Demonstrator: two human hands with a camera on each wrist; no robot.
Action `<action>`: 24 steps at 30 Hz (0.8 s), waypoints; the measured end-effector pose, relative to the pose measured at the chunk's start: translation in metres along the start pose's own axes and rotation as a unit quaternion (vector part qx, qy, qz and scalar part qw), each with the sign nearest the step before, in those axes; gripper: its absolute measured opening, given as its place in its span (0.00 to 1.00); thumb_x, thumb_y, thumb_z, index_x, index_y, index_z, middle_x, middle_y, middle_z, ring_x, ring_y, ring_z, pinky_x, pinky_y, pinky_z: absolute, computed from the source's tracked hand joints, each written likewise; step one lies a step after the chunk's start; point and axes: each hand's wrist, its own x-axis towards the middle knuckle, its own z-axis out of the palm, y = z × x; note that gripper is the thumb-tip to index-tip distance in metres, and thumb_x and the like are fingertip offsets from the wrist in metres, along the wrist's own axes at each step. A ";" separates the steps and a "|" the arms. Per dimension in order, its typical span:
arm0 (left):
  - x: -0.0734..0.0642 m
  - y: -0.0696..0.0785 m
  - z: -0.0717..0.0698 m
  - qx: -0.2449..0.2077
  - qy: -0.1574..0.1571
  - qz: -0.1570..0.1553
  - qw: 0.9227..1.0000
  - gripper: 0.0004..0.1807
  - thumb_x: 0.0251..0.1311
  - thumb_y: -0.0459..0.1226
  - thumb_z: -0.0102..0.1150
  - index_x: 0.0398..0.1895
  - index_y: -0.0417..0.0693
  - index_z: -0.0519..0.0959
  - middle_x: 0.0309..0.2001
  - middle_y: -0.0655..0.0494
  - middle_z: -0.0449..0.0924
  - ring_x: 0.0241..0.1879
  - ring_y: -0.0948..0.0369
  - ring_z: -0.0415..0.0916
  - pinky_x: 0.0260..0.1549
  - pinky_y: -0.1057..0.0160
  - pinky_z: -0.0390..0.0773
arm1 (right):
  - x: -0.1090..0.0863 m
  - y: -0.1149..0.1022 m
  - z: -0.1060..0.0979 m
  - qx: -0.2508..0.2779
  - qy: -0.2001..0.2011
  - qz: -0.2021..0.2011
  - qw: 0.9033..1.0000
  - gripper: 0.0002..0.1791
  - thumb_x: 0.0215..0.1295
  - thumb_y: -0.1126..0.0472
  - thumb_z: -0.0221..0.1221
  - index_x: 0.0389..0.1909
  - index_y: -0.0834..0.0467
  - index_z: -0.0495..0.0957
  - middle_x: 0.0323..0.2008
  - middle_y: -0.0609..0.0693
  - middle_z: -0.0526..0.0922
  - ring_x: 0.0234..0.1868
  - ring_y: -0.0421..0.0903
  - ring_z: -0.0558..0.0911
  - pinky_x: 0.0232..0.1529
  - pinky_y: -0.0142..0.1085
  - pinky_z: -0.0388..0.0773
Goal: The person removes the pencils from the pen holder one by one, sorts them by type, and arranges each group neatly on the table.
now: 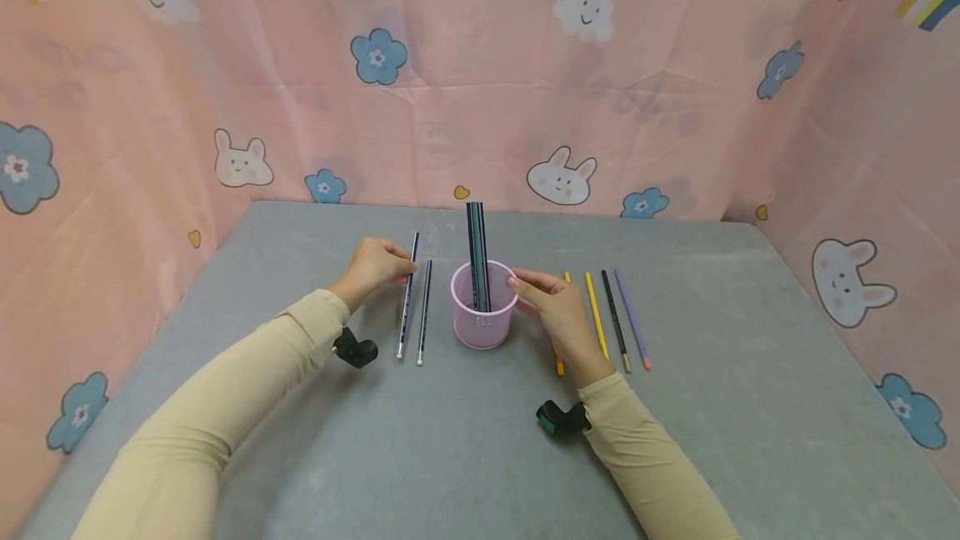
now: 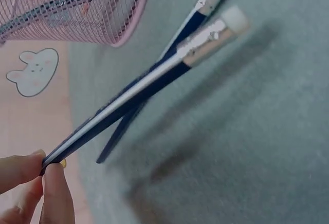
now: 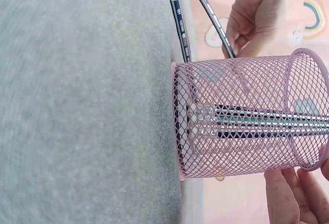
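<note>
Between thumb and fingers, my left hand (image 1: 372,267) pinches a dark blue and white pencil (image 2: 128,100) near its far end. The white eraser end points toward me, and the left wrist view shows the pencil raised off the table. A similar pencil (image 1: 424,315) lies just right of it. At the centre stands an upright pink mesh pencil cup (image 1: 482,332). Several dark, white and green striped pencils (image 1: 477,248) lean inside it, eraser ends down. My right hand (image 1: 561,312) holds the cup's right side at the rim, thumb on the rim and fingers behind.
Right of the cup lie a yellow pencil (image 1: 595,311), a black pencil (image 1: 615,315), a purple pencil (image 1: 632,315) and another yellow pencil (image 1: 559,367) partly hidden by my right hand. Pink printed cloth (image 1: 450,123) surrounds the grey table (image 1: 420,457).
</note>
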 end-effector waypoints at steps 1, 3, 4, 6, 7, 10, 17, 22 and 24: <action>0.001 0.000 0.000 0.005 0.001 -0.002 1.000 0.14 0.61 0.31 0.66 0.48 0.32 0.82 0.49 0.37 0.83 0.29 0.64 0.80 0.49 0.58 0.87 | 0.000 0.000 0.000 0.000 0.001 -0.001 1.000 0.21 0.68 0.57 0.63 0.58 0.62 0.80 0.58 0.57 0.82 0.60 0.53 0.81 0.60 0.40 0.81; 0.002 -0.001 0.000 0.014 0.002 -0.005 1.000 0.14 0.60 0.31 0.66 0.47 0.32 0.83 0.48 0.38 0.84 0.28 0.65 0.79 0.49 0.57 0.86 | -0.001 0.000 -0.001 -0.003 0.002 -0.002 1.000 0.21 0.68 0.57 0.63 0.58 0.62 0.80 0.58 0.57 0.82 0.60 0.53 0.81 0.60 0.41 0.81; 0.003 -0.002 0.000 0.019 0.002 -0.006 1.000 0.14 0.61 0.32 0.66 0.47 0.32 0.83 0.48 0.38 0.84 0.27 0.65 0.78 0.49 0.57 0.86 | -0.001 0.000 -0.001 -0.003 0.003 -0.003 1.000 0.21 0.67 0.57 0.63 0.57 0.62 0.80 0.58 0.57 0.82 0.60 0.53 0.81 0.60 0.41 0.81; 0.004 -0.003 0.001 0.025 0.003 -0.009 1.000 0.13 0.61 0.32 0.66 0.47 0.33 0.83 0.47 0.39 0.84 0.27 0.65 0.78 0.47 0.58 0.86 | -0.001 0.001 -0.001 -0.004 0.004 -0.003 1.000 0.20 0.67 0.57 0.64 0.57 0.61 0.80 0.58 0.57 0.82 0.60 0.52 0.81 0.60 0.41 0.81; 0.005 -0.003 0.001 0.025 0.003 -0.009 1.000 0.13 0.61 0.33 0.66 0.46 0.33 0.83 0.47 0.40 0.85 0.27 0.65 0.78 0.46 0.59 0.86 | -0.002 0.001 -0.001 -0.002 0.004 -0.004 1.000 0.20 0.67 0.57 0.64 0.57 0.61 0.80 0.58 0.57 0.82 0.60 0.52 0.81 0.60 0.42 0.81; 0.006 -0.005 0.001 0.029 -0.002 -0.008 1.000 0.13 0.61 0.33 0.66 0.46 0.33 0.83 0.44 0.42 0.85 0.27 0.65 0.78 0.43 0.62 0.86 | -0.002 0.001 -0.001 0.002 0.004 -0.006 1.000 0.19 0.67 0.58 0.64 0.56 0.62 0.81 0.58 0.57 0.82 0.60 0.53 0.81 0.60 0.42 0.81; 0.010 -0.013 0.001 0.032 -0.011 -0.016 0.999 0.12 0.60 0.31 0.67 0.44 0.32 0.82 0.39 0.46 0.83 0.26 0.66 0.76 0.34 0.69 0.85 | -0.003 -0.001 -0.001 0.000 0.003 -0.009 1.000 0.20 0.67 0.57 0.64 0.56 0.62 0.81 0.57 0.57 0.83 0.59 0.52 0.81 0.59 0.41 0.82; 0.013 -0.018 0.005 0.040 -0.010 -0.020 0.999 0.11 0.59 0.31 0.67 0.43 0.33 0.82 0.41 0.45 0.82 0.26 0.65 0.77 0.32 0.70 0.85 | -0.002 0.000 -0.001 0.002 0.002 -0.012 1.000 0.20 0.67 0.58 0.64 0.56 0.62 0.81 0.57 0.57 0.83 0.60 0.53 0.81 0.58 0.40 0.82; 0.014 -0.020 0.006 0.042 -0.009 -0.022 0.999 0.11 0.59 0.30 0.67 0.43 0.32 0.82 0.43 0.44 0.82 0.26 0.66 0.77 0.31 0.71 0.85 | -0.003 0.000 -0.001 0.000 0.001 -0.013 1.000 0.20 0.67 0.58 0.64 0.56 0.62 0.81 0.57 0.57 0.83 0.60 0.54 0.81 0.58 0.40 0.82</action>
